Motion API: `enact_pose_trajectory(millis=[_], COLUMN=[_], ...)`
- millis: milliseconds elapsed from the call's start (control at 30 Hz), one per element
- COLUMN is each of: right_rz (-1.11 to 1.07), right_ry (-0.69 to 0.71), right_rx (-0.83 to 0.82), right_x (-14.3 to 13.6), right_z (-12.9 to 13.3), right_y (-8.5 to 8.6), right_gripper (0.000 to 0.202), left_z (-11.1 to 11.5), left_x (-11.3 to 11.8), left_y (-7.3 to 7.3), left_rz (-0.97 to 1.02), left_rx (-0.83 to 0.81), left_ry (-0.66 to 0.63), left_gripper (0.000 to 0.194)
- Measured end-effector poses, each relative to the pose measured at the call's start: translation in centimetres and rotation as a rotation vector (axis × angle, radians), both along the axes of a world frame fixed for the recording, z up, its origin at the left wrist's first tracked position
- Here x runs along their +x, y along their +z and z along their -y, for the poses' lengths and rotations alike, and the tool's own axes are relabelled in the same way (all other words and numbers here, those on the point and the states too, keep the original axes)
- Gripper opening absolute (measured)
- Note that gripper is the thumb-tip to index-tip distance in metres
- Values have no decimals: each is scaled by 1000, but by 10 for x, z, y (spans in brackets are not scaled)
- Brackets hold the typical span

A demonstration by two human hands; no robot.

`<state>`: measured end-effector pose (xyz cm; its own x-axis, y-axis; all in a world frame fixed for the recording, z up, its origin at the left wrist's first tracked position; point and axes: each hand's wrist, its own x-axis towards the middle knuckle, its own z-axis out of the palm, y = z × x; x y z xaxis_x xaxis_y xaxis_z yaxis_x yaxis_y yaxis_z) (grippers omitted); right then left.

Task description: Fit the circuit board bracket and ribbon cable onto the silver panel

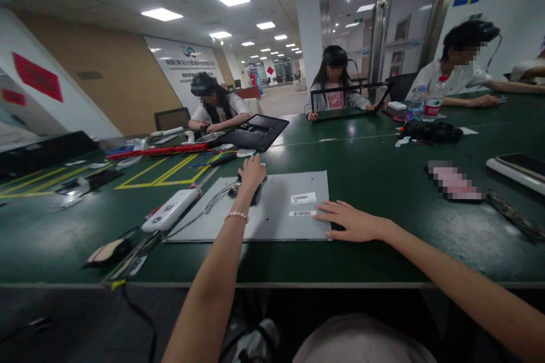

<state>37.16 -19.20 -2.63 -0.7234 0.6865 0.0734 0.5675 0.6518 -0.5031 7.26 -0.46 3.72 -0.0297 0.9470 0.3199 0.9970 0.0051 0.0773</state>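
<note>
A flat grey metal panel (281, 227), like the back of a display, lies on the green table in front of me. My left hand (252, 173) is over its upper middle, fingers bent round a small dark part (256, 195) that is mostly covered by the hand. Grey cables (213, 202) run from that spot toward the lower left. At the panel's right edge rests my right hand (351, 220), palm down with fingers spread, fingertips near two white labels (302, 198).
A white power bank-like box (171, 210) and a computer mouse (109, 252) lie to the left. Across the table sit several people; one holds a black frame (353, 91). A black casing (255, 131) lies ahead, bottles (432, 106) and a phone (455, 180) to the right.
</note>
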Motion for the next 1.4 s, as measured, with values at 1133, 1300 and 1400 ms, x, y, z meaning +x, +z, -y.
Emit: enact_pose_trajectory(millis=[1133,1300,1400], right_rz=[-534,-613,-647], right_ry=[-524,-566,-532], right_rx=[165,73,28], right_x=[20,17,13], right_z=[-39,-36,-34], right_y=[-28,-25,-28], right_gripper=[35,26,26], left_z=[83,92,98], left_x=[141,134,129], left_y=[-79,-73,-70], left_rz=[-40,-36,-39], left_rx=[-151,-159,-188], left_ry=[-468,-462,-461], left_gripper=[39,39,39])
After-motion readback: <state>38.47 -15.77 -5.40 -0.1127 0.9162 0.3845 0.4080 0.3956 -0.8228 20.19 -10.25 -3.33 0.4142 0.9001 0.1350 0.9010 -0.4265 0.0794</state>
